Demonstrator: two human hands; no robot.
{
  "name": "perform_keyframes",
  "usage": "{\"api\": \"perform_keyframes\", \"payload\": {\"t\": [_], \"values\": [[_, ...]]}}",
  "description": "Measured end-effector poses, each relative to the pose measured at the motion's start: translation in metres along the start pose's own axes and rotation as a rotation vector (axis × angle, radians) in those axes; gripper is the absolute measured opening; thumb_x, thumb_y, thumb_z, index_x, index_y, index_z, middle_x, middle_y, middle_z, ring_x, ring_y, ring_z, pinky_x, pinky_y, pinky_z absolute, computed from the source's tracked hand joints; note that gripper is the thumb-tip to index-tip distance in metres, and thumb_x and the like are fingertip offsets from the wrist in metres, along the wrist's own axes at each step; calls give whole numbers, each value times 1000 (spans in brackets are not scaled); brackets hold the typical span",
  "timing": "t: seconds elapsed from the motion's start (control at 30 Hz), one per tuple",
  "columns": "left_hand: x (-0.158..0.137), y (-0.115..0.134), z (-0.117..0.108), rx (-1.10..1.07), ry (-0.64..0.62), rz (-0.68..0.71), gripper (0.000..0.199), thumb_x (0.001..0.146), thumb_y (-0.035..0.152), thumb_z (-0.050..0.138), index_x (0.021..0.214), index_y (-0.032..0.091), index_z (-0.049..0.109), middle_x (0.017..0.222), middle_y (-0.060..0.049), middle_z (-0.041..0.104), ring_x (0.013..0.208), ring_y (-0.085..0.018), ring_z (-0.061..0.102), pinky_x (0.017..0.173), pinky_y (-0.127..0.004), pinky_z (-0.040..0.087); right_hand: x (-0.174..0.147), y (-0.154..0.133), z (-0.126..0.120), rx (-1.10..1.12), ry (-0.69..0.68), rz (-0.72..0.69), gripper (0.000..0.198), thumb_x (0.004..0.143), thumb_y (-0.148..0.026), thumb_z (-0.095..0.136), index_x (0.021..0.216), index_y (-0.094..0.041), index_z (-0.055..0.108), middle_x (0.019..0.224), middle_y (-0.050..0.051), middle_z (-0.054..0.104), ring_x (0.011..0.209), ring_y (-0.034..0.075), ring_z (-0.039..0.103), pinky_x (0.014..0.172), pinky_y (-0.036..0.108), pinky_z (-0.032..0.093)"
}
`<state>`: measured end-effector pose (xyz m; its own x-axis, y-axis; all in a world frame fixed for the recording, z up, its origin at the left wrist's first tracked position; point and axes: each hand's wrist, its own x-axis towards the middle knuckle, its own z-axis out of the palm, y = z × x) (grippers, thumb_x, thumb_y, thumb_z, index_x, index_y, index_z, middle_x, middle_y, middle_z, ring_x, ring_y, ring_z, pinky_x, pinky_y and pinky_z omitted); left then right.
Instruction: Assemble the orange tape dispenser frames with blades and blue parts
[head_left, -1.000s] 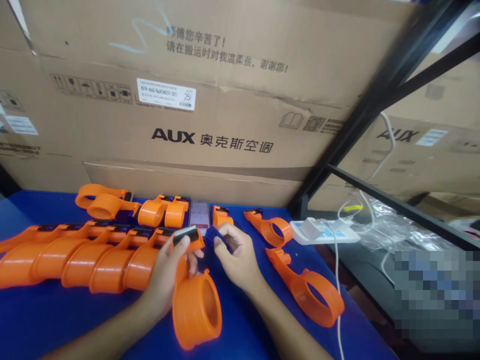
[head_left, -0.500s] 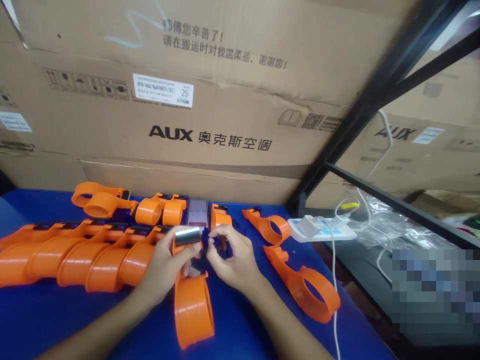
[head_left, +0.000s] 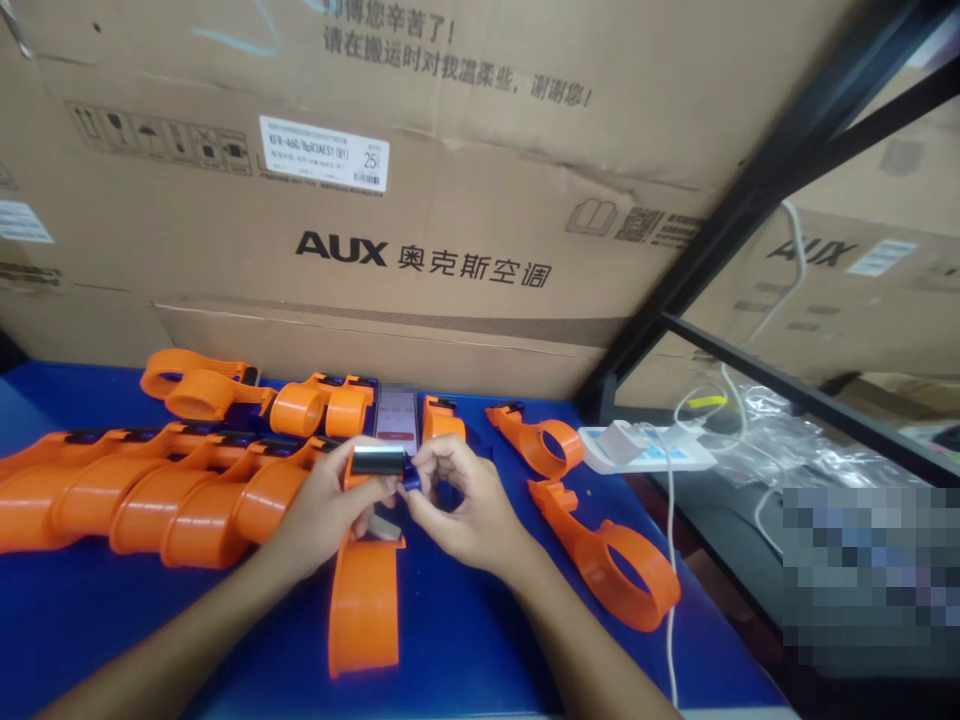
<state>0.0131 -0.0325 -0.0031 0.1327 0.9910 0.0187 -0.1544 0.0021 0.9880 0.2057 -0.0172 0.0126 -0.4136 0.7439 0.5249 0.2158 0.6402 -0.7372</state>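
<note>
An orange tape dispenser point(head_left: 365, 605) is in my left hand point(head_left: 326, 510), closed round its narrow neck. Its wide ring hangs down towards me, and a shiny metal strip point(head_left: 379, 460) shows at its upper end. At the right end of that strip, my right hand point(head_left: 472, 505) pinches a small dark blue piece point(head_left: 411, 473) between thumb and fingers. Whether the piece is seated on the dispenser I cannot tell. A grey flap point(head_left: 385, 529) shows below my left fingers.
Several orange tape dispensers point(head_left: 202, 525) stand in a row at left, more point(head_left: 300, 408) behind them. Two lie at right, the nearer dispenser point(head_left: 637, 575) by a white cable. A phone point(head_left: 396, 410), a power strip point(head_left: 660, 450), a large carton point(head_left: 450, 330) and a black frame point(head_left: 645, 335) are around.
The dispenser has turned a little, its ring swinging left and the metal strip rolling to a flatter view. My right fingers have come closer to its end with the blue piece.
</note>
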Motion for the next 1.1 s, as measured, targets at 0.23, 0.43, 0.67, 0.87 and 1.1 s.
{"api": "perform_keyframes", "payload": {"t": [0.23, 0.43, 0.67, 0.87, 1.1], "values": [[0, 0, 1, 52, -24, -26, 28, 84, 35, 78, 102, 21, 63, 72, 0, 70, 41, -6, 46, 43, -19, 39, 6, -6, -18, -21, -120, 29, 22, 89, -18, 65, 89, -25, 44, 76, -5, 56, 62, 10, 51, 58, 23, 43], [0, -8, 1, 96, -43, -69, 30, 87, 38, 76, 105, 20, 61, 74, 0, 69, 42, -6, 48, 42, -19, 39, 2, -11, -27, -193, -171, -17, 30, 93, -17, 63, 76, -23, 39, 65, -7, 47, 58, 9, 41, 56, 23, 32], [3, -14, 2, 105, -66, -68, 33, 87, 38, 76, 109, 18, 62, 75, 0, 69, 41, -6, 47, 41, -19, 38, -7, -9, -21, -269, -170, -140, 34, 96, -9, 55, 73, -23, 34, 64, -6, 41, 56, 9, 36, 56, 24, 28], [2, -18, 7, 54, -73, -94, 33, 85, 35, 77, 108, 18, 60, 70, 2, 66, 40, -6, 46, 40, -19, 35, -7, -1, -17, -286, -168, -315, 33, 94, -3, 50, 70, -22, 38, 65, -4, 41, 58, 10, 39, 55, 25, 31], [2, -19, 5, 3, -79, -104, 38, 85, 38, 77, 112, 18, 60, 71, 0, 68, 41, -7, 48, 41, -20, 37, -11, 7, -16, -351, -157, -433, 34, 97, -3, 54, 71, -23, 43, 69, -1, 44, 65, 14, 40, 61, 28, 40]]}}
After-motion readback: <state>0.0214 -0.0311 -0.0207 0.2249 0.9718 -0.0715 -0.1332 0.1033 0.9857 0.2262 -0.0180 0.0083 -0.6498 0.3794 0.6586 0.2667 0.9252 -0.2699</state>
